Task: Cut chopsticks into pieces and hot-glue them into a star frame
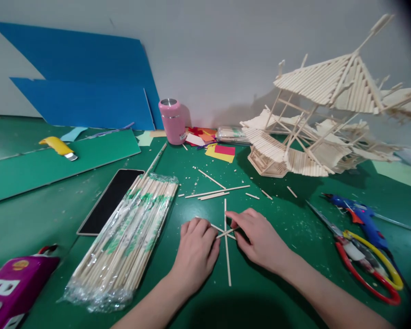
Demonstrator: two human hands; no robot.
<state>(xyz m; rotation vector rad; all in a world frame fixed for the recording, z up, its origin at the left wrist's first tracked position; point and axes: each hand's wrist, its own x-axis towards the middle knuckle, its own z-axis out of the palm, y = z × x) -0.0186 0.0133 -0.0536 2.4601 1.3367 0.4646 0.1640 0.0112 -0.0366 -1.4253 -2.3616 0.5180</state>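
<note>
On the green table, thin wooden sticks (228,260) cross in a star, one long and upright in the view with shorter ones across it. My left hand (197,244) rests just left of the star, its fingers curled down together; what they hold, if anything, is hidden. At the star's right side, my right hand (256,233) has its fingers bent around the end of a short stick, with the index finger near the long stick's upper part. Loose sticks (217,192) lie beyond both hands.
Left are a wrapped stick bundle (123,242), a phone (109,201), a purple power strip (20,283) and a cutter (57,147). A pink flask (172,122) stands behind. Right are a stick model (315,123), scissors (359,265) and a blue glue gun (363,219).
</note>
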